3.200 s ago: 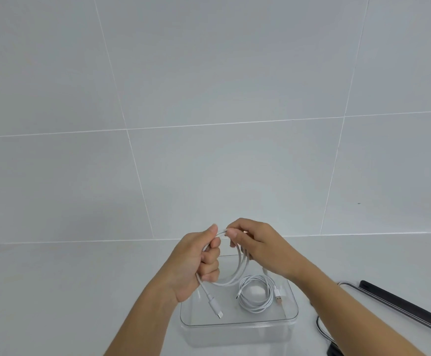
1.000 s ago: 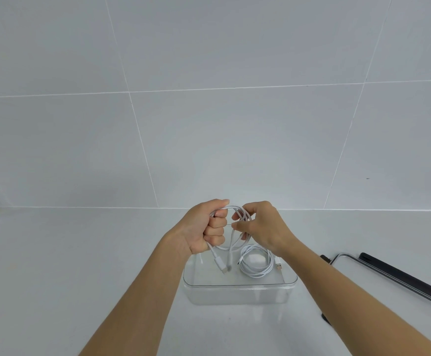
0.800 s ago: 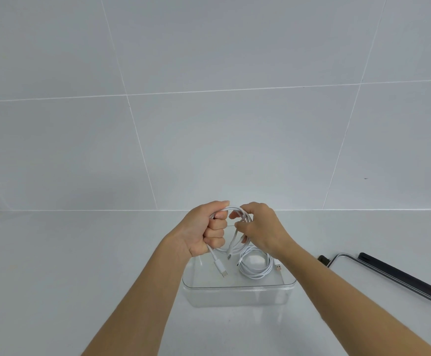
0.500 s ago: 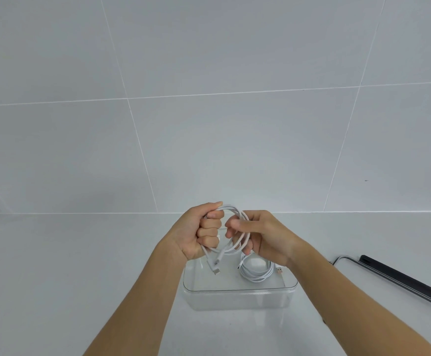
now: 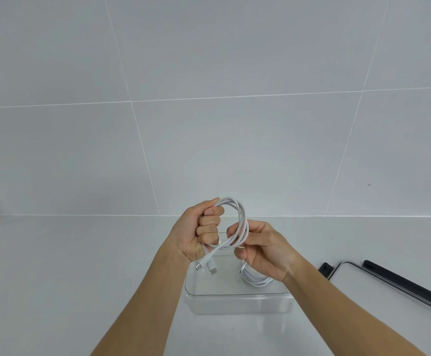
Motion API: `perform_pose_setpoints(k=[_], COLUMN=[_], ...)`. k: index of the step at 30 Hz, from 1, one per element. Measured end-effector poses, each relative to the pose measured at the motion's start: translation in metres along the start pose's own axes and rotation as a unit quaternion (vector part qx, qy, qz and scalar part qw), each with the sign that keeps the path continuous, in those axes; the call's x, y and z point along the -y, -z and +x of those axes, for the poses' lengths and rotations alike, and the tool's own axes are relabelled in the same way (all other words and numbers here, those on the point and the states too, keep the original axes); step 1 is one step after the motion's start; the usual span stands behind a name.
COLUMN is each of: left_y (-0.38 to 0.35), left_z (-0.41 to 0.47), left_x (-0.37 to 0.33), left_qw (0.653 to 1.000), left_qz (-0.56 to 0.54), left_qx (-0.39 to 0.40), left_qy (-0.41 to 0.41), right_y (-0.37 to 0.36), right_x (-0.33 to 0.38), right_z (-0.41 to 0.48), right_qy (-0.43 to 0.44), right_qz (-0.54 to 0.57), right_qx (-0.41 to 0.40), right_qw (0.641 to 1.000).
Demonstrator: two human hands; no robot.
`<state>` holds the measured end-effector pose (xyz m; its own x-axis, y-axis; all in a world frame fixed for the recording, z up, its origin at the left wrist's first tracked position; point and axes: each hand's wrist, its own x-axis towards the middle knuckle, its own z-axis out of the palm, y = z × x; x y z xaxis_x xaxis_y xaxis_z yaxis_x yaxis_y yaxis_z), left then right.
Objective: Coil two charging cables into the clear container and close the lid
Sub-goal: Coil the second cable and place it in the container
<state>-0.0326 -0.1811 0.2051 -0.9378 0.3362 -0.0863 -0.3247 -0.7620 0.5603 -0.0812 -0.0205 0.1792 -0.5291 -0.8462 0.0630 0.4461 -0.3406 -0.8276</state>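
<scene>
Head view, white cable (image 5: 242,222) looped, both plugs dangling together

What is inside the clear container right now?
One coiled white cable lies inside the clear container, at its right, partly covered by the right hand. The second cable, held by that hand and the left hand, hangs above, not inside.

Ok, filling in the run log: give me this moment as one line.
phase: coiling | left hand: grips held cable | right hand: pinches its loops | other cable: coiled in open container
</scene>
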Motion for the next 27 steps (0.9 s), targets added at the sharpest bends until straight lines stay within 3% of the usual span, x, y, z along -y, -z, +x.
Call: perform_pose_setpoints(k=[8, 12, 15, 23, 27], left_y=[-0.012, -0.015, -0.021, -0.022, -0.019], left_z=[0.003, -0.002, -0.005, 0.0, 0.002], left_x=[0.004, -0.001, -0.001, 0.004, 0.008], left_qw=[0.995, 0.991, 0.987, 0.97, 0.957], left_qz=[0.021, 0.029, 0.037, 0.078, 0.144], left_qx=[-0.095, -0.129, -0.151, -0.228, -0.252], left_qy=[-0.024, -0.037, -0.026, -0.024, -0.023], right_y=[-0.015, -0.02, -0.021, -0.019, -0.003], right_x=[-0.009, -0.012, -0.018, -0.023, -0.022], right_z=[0.003, 0.007, 0.009, 0.015, 0.012], right_qy=[0.088, 0.147, 0.168, 0.153, 0.153], right_qz=[-0.048, -0.137, -0.122, -0.163, -0.298], right_qx=[-0.112, -0.186, -0.24, -0.349, -0.36], right_qw=[0.989, 0.962, 0.948, 0.91, 0.871])
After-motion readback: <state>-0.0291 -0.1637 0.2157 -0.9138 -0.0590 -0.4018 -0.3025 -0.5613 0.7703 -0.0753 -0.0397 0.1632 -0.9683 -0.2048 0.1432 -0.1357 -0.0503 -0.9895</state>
